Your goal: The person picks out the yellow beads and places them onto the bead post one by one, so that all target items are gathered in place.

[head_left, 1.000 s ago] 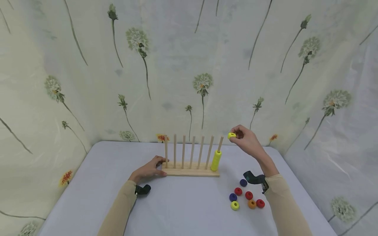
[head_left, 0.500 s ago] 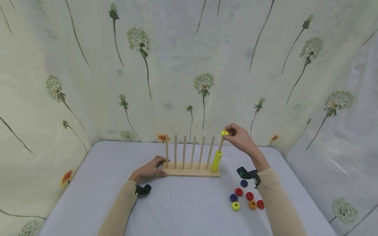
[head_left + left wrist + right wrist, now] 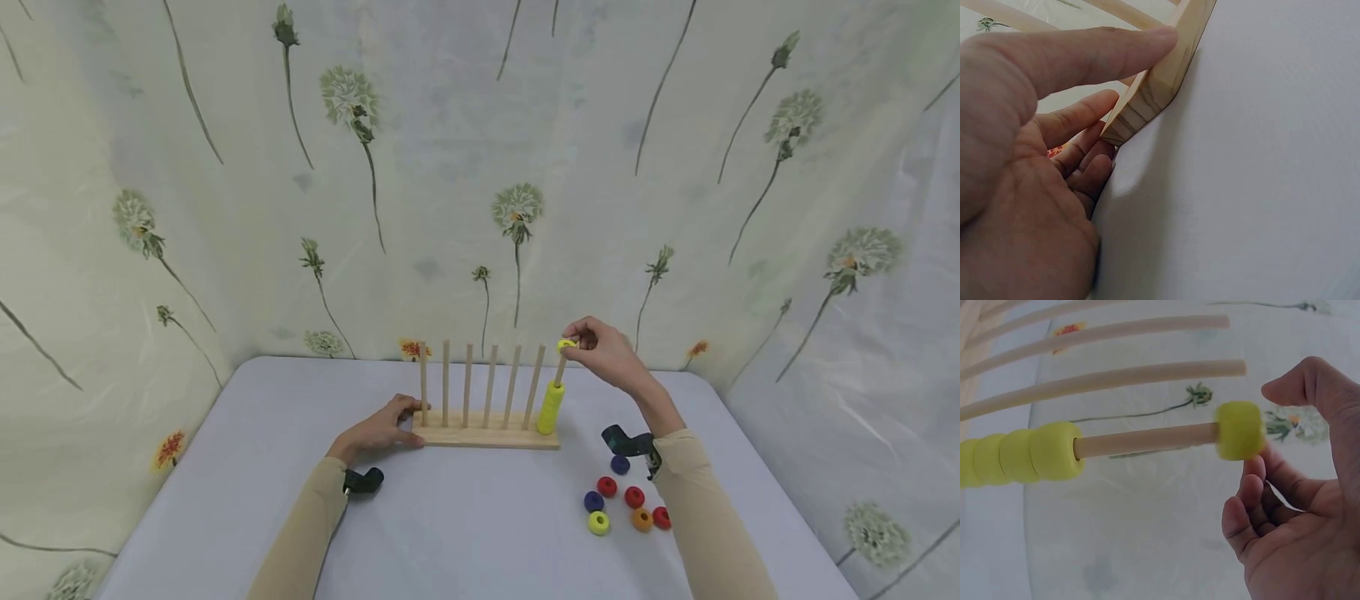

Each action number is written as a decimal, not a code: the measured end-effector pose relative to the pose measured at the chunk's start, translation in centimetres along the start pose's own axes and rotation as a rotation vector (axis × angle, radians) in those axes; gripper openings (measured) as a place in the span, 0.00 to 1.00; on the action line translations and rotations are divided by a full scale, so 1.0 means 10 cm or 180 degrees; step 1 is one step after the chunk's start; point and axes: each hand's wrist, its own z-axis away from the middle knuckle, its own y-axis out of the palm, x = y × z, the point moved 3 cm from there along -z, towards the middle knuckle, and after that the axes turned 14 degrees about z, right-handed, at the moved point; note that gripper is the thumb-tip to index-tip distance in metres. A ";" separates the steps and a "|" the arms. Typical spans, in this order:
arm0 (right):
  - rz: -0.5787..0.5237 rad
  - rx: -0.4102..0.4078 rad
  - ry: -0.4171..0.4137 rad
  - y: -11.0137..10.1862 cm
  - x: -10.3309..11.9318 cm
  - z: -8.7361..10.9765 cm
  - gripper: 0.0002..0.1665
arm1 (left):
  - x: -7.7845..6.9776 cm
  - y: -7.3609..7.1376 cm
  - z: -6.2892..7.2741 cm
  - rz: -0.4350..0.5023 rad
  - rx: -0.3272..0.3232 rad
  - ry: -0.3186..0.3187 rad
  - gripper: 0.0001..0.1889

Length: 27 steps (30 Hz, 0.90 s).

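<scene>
A wooden peg stand (image 3: 487,438) holds a row of upright pegs on a long flat base. My left hand (image 3: 377,427) grips the base's left end, thumb along the front and fingers at the back. Yellow beads (image 3: 551,408) are stacked on the lower part of the rightmost peg. Another yellow bead (image 3: 1239,430) sits over that peg's tip, with bare peg between it and the stack. My right hand (image 3: 606,357) is at this bead; in the right wrist view its thumb (image 3: 1288,390) stands away from the bead while fingertips lie right at its underside.
Loose beads lie on the white table (image 3: 480,533) at the right: blue (image 3: 593,501), red (image 3: 634,497), orange (image 3: 641,520) and yellow (image 3: 598,523). The right sleeve (image 3: 708,508) partly covers one red bead. A flower-printed curtain (image 3: 420,167) hangs behind the table.
My right hand has moved left with the yellow bead, from beside the rightmost peg to its tip, and the bead is now slightly lower over it. My left hand stays on the base.
</scene>
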 end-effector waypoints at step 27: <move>-0.0593 0.0062 -0.0417 -0.03 -0.24 0.54 0.19 | -0.01 0.00 0.01 0.0011 0.0002 -0.0048 0.37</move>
